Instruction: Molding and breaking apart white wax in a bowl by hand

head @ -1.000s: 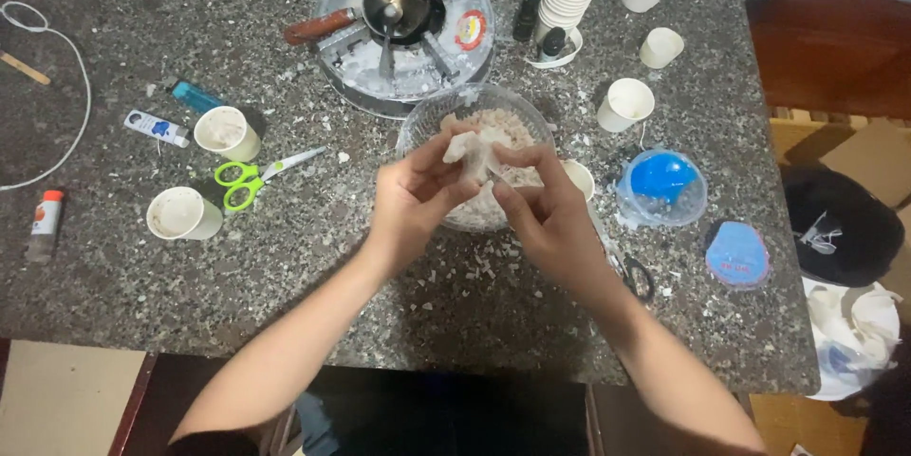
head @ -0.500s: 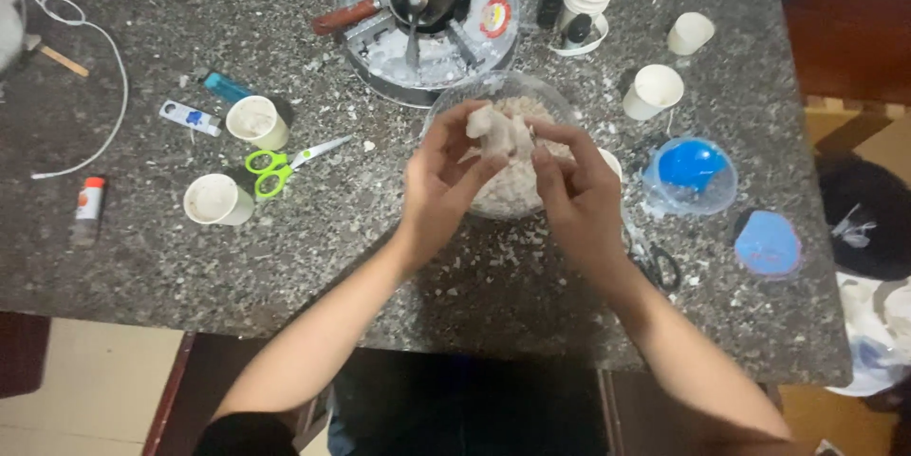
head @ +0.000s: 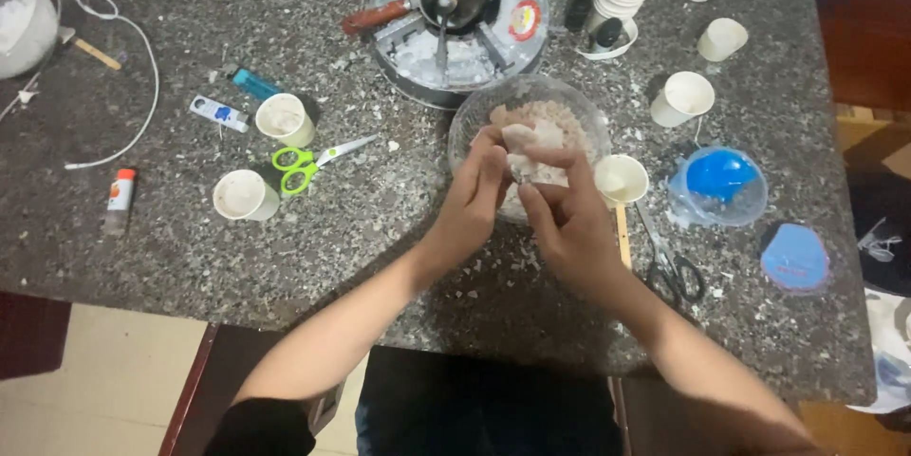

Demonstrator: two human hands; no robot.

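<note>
I see left hand (head: pixel 472 198) and right hand (head: pixel 562 219) both pinching one pale chunk (head: pixel 528 150) | chunk sits between the fingertips, above glass bowl (head: pixel 474 114) | both hands equally near, chunk's long axis unclear

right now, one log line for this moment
left hand: holds white lump | right hand: holds same lump | lump: over clear bowl | paper cup: beside right hand

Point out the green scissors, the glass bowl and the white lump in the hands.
green scissors (head: pixel 302 166), head view, on the handles.
glass bowl (head: pixel 474 107), head view, on the left rim.
white lump (head: pixel 528 148), head view, on its middle.
</note>
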